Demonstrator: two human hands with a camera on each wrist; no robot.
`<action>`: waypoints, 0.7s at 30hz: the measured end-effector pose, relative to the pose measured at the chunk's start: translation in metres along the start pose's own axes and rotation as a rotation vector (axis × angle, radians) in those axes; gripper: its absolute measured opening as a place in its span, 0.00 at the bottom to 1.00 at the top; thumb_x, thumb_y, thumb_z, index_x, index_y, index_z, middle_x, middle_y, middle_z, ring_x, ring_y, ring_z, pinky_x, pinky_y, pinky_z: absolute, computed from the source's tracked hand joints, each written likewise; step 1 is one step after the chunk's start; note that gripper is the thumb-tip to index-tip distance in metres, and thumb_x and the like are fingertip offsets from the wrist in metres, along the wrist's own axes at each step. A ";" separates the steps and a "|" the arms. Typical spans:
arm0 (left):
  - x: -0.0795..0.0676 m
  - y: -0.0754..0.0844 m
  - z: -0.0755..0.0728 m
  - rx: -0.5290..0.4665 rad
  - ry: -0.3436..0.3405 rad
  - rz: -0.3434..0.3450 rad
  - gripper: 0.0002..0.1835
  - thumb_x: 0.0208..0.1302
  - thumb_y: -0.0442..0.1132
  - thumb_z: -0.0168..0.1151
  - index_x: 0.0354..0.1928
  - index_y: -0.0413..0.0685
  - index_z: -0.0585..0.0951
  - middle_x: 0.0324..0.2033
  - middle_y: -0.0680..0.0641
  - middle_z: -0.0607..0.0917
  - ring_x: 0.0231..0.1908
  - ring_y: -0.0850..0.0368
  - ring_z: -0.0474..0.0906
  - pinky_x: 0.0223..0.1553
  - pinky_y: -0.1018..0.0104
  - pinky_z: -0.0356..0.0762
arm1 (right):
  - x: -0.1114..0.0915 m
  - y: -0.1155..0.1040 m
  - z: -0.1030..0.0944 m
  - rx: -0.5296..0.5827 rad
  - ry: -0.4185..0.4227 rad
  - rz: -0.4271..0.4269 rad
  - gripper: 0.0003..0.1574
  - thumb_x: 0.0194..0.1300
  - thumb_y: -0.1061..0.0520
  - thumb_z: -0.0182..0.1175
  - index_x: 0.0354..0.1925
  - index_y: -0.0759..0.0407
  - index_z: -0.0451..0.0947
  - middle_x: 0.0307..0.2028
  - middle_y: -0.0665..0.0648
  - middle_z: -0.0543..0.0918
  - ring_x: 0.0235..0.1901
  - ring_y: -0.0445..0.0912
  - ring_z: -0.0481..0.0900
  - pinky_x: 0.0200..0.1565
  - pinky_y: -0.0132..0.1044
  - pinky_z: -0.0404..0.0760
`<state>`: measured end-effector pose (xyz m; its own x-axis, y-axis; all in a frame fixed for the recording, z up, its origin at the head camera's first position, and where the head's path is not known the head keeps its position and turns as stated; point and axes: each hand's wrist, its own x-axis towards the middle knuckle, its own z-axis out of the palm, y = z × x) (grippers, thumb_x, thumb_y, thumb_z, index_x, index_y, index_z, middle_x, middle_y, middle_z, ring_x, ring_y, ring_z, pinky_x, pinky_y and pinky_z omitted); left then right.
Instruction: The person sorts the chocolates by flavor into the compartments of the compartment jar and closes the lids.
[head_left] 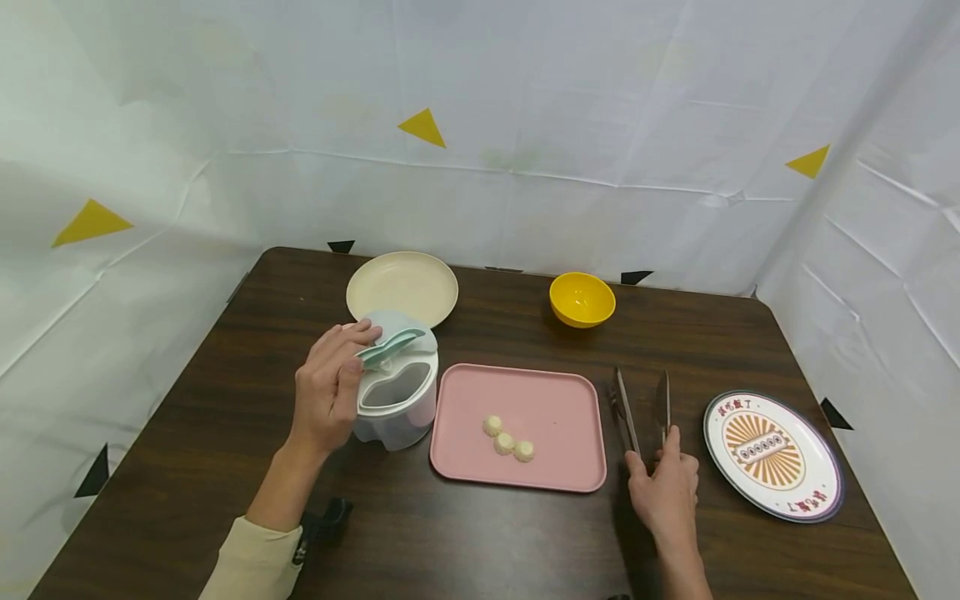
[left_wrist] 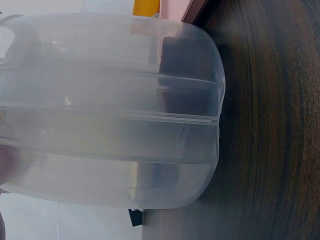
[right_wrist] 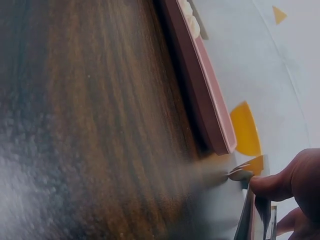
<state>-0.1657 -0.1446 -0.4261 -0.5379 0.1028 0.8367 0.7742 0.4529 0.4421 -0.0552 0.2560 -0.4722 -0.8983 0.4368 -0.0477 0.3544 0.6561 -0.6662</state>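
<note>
A translucent round container (head_left: 401, 425) with a pale lid stands left of the pink tray (head_left: 517, 392), one compartment's opening uncovered. My left hand (head_left: 327, 387) is at its lid and pinches the raised mint-green flap (head_left: 397, 343). In the left wrist view, the container's clear wall (left_wrist: 100, 90) fills most of the picture and hides most of that hand. Right of the tray, my right hand (head_left: 666, 490) grips metal tongs (head_left: 628, 412), their arms spread apart and pointing away from me. Several small pale round pieces (head_left: 504, 443) lie on the tray.
A cream plate (head_left: 401, 283) sits behind the container. The yellow bowl (head_left: 582, 300) stands at the back, beyond the tray. To the right lies a white printed plate (head_left: 806, 433). White sheeting (head_left: 525, 92) walls the dark wooden table (head_left: 480, 533) at the back and sides.
</note>
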 end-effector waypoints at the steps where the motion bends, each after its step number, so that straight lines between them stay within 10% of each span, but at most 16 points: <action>1: 0.000 0.000 0.000 -0.002 0.001 0.000 0.24 0.74 0.46 0.42 0.38 0.38 0.85 0.45 0.41 0.86 0.53 0.40 0.79 0.64 0.46 0.62 | 0.000 0.000 -0.001 -0.004 -0.004 0.002 0.50 0.68 0.56 0.56 0.74 0.73 0.39 0.52 0.77 0.66 0.58 0.75 0.58 0.54 0.68 0.59; 21: 0.000 0.000 0.001 -0.015 0.021 0.017 0.24 0.74 0.46 0.43 0.40 0.37 0.86 0.44 0.40 0.87 0.52 0.39 0.80 0.64 0.46 0.62 | 0.000 -0.004 -0.007 -0.044 0.025 0.027 0.58 0.64 0.49 0.61 0.75 0.70 0.39 0.61 0.83 0.53 0.61 0.76 0.50 0.53 0.71 0.54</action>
<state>-0.1659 -0.1435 -0.4266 -0.5173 0.0914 0.8509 0.7884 0.4375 0.4324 -0.0545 0.2576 -0.4642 -0.8817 0.4694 -0.0465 0.3900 0.6699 -0.6318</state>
